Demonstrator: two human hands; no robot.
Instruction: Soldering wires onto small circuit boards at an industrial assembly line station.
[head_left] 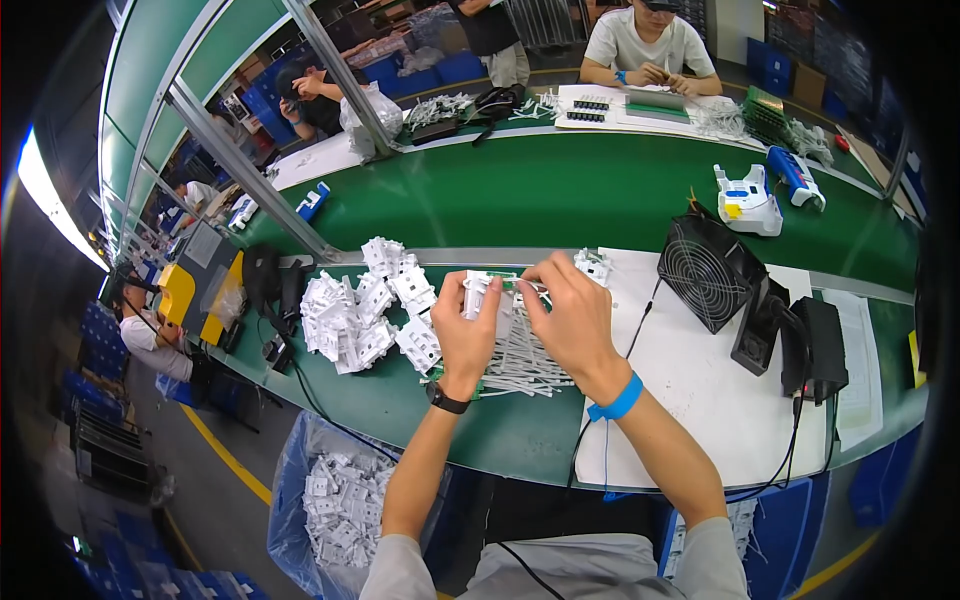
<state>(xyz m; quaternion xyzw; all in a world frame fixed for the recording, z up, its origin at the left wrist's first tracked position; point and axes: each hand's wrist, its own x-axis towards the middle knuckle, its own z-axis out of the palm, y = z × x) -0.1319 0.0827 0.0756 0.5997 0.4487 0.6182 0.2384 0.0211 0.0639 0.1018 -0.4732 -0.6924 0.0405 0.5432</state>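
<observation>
White plastic part [476,292] pinched between left hand [465,335], right hand [572,318].

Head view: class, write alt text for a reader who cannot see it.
Both hands, left hand and right hand, grip a small white plastic part above a bundle of white strips on a green workbench. White plastic housings are piled left; a black fan stands right.

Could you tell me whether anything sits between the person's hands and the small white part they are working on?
Nothing visible does. The left hand and right hand both already pinch the small white part directly, above the bundle of white strips. The pile of white plastic pieces lies off to the left, clear of both hands.
</observation>
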